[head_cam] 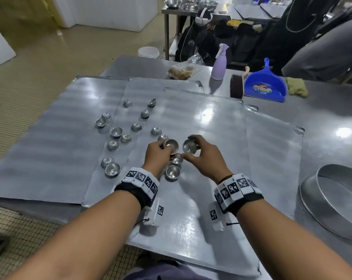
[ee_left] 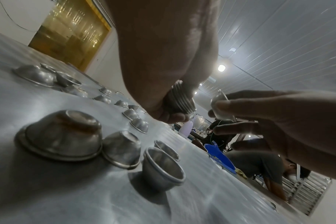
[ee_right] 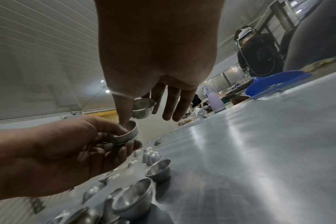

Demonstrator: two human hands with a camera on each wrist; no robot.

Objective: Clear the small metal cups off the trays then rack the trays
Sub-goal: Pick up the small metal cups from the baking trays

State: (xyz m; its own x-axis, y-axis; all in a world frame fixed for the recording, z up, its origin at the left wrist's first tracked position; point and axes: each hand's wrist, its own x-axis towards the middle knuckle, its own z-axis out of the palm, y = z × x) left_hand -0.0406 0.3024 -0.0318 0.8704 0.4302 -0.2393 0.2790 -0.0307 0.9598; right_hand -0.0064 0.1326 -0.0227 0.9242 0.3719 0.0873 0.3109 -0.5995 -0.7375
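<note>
while left hand (head_cam: 158, 153) grips cup stack (head_cam: 170, 146), right hand (head_cam: 204, 156) pinches single cup (head_cam: 189, 146).

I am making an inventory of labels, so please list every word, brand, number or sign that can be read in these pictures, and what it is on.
No readable text in any view.
Wrist bands: black-and-white square marker patterns only, no letters or numbers.
Blue dustpan: a colourful sticker, too blurred to read.
Purple spray bottle: no label visible.
Small metal cups and trays: no markings visible.

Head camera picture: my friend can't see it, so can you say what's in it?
A left hand holds a stack of small metal cups while the right hand holds one cup beside it. More cups sit scattered on overlapping metal trays.
</note>
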